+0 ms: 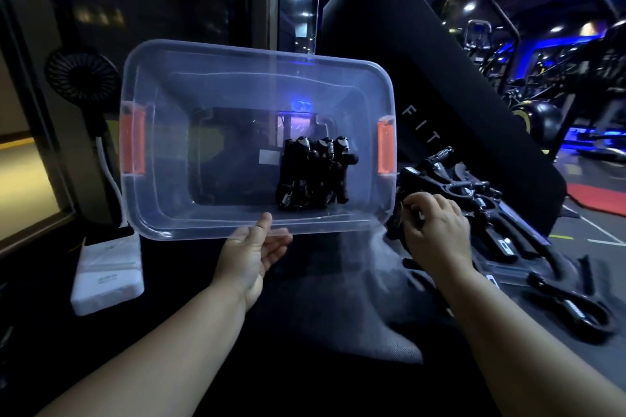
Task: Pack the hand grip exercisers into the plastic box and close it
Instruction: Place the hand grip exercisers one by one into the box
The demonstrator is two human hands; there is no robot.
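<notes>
A clear plastic box with orange latches (pixel 142 132) holds black spring hand grip exercisers (pixel 315 176) in its right part. The left hand (pixel 252 254), fingers relaxed, props the box's near rim. Just right of the box, the right hand (pixel 437 230) grasps an exerciser (pixel 398 210) from a loose pile (pixel 474 189).

Both of the person's arms are bare: the left forearm (pixel 162 349) and left hand (pixel 252 256), the right forearm (pixel 508 332) and right hand (pixel 437 227), uncovered as far as the view reaches
</notes>
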